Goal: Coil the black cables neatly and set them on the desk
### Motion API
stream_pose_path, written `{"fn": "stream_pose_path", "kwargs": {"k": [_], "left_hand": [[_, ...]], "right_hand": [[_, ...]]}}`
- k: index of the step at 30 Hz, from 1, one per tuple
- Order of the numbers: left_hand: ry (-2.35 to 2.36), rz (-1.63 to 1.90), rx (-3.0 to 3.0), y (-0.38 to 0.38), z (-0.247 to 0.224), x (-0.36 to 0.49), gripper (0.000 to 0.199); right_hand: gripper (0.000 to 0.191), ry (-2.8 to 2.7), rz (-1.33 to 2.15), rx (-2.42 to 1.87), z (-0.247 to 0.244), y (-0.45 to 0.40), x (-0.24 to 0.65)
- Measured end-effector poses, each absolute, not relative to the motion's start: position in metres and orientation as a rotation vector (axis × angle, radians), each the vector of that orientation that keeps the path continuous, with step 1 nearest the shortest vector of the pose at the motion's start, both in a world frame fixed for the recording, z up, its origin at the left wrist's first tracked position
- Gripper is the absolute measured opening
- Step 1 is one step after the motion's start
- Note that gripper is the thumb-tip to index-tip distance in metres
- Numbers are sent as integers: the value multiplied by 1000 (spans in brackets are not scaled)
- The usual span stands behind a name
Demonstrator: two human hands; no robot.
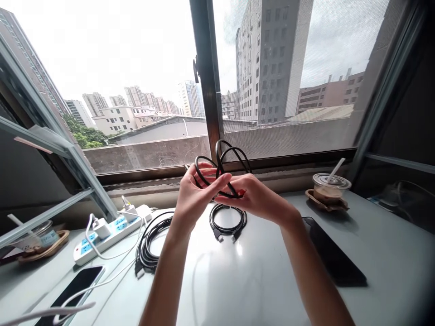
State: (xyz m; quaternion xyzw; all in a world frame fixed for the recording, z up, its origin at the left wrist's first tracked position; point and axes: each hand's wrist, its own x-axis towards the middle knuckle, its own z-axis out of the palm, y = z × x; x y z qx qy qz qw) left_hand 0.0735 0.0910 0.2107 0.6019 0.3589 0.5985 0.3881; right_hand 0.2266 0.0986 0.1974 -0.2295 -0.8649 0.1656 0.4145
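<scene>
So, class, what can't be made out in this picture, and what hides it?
All in the head view:
Held cable: stretches covered by the left hand and right hand.
Left coil: right side, behind the left arm.
Dark slab: part of its left edge, behind the right arm.
Phone: near end, cut off by the bottom edge.
Left cup: partly behind the rail; print too small.

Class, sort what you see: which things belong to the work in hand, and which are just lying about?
Belonging: left hand, right hand, held black cable; probably small coil, large coil.

Apparently lying about: power strip, phone, dark flat device, right cup, left cup.
</scene>
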Motion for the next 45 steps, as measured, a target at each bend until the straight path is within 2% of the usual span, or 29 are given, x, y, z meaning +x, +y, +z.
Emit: {"fn": "stream_pose_path", "kwargs": {"k": [3, 5, 10, 17, 21, 26, 29, 33, 36, 40, 45], "left_hand": [[882, 1586, 1514, 88, 211, 75, 33], [817, 1627, 1486, 89, 212, 72, 28], [679, 1599, 1435, 86, 214, 72, 26], [753, 1708, 1550, 82, 207, 88, 21], [751, 1938, 1339, 93, 205, 83, 17], [654, 1969, 1120, 97, 206, 79, 18], [626, 2021, 1085, 97, 209, 77, 17], [650, 2207, 1098, 105, 212, 61, 19], [788, 2245, 1101, 113, 214, 40, 23], [1064, 2105, 1248, 115, 219, 19, 23], [1083, 2055, 1358, 108, 223, 11, 32]], "right_hand": [[27, -2146, 449, -574, 199, 98, 226], [32, -2097, 592, -595, 199, 99, 228], [58, -1881, 860, -778, 194, 114, 231], [33, -1636, 952, -516, 200, 114, 231], [41, -1739, 1063, -378, 207, 100, 248], [42, -1969, 1117, -198, 205, 96, 257], [51, -1734, 1049, -278, 204, 99, 256], [51, -1456, 888, -574, 209, 96, 271], [45, -1287, 940, -682, 215, 86, 295], [34, -1152, 1021, -697, 216, 73, 320], [28, -1241, 807, -846, 207, 72, 328]]}}
